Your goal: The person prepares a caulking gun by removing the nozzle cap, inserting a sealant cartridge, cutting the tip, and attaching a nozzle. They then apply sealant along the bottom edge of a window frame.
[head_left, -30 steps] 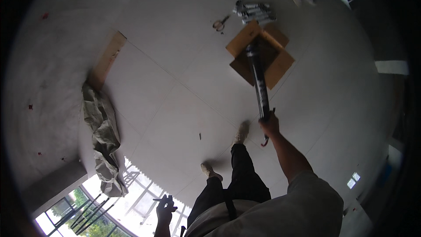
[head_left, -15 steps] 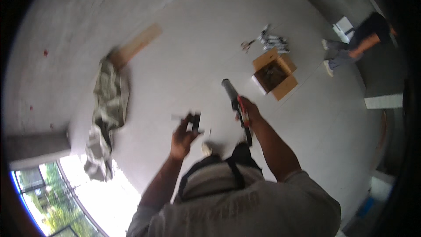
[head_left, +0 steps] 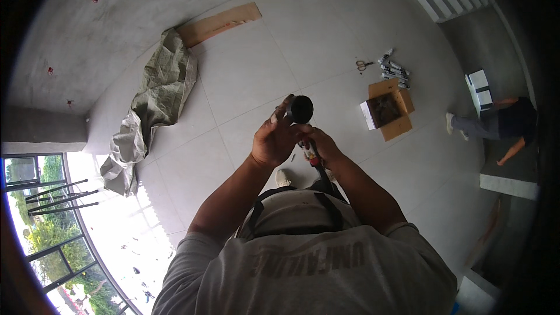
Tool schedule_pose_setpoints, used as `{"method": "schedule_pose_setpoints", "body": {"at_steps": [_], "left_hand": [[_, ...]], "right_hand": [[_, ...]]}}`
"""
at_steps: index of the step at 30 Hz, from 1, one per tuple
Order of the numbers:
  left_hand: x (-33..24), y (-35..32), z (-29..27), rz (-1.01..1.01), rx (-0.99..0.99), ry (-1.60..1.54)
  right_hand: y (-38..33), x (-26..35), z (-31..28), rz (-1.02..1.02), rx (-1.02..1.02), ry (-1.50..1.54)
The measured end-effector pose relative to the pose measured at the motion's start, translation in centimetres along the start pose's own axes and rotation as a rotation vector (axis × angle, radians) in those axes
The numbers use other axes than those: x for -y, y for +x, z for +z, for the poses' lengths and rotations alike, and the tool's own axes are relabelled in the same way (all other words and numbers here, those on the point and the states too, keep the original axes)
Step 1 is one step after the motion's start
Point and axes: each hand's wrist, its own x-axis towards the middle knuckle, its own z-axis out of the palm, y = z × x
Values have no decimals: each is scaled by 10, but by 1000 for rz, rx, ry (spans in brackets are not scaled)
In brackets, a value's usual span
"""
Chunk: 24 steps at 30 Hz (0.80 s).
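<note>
We hold a black caulking gun (head_left: 304,121) upright before our chest: left hand (head_left: 274,140) fingers clenched around its barrel end, right hand (head_left: 321,143) grasping the handle just below. A loosened grip could drop it onto the tiled floor (head_left: 251,70).

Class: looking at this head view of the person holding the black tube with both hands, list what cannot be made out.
- Tube: only its round end faces the camera; the left hand and right hand cover the rest.
- Open box: contents too small to tell.
- Items beside the scissors: too small to identify.
- Other person: dim, bent near the rim.
</note>
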Motion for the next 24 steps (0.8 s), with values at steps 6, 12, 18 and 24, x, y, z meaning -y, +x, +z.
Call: {"method": "schedule_pose_setpoints", "body": {"at_steps": [6,12,18,24], "left_hand": [[17,7,-14,34,38,-100],[48,24,8,47,-56,-19],[74,34,24,4,-92,129],[120,53,55,-118,-88,316]], "right_hand": [[1,-53,-32,-117,38,-428],[-56,-32,-27,367,83,123],[-68,-36,-59,339,195,219],[-70,-39,-128,-3,200,-265]]}}
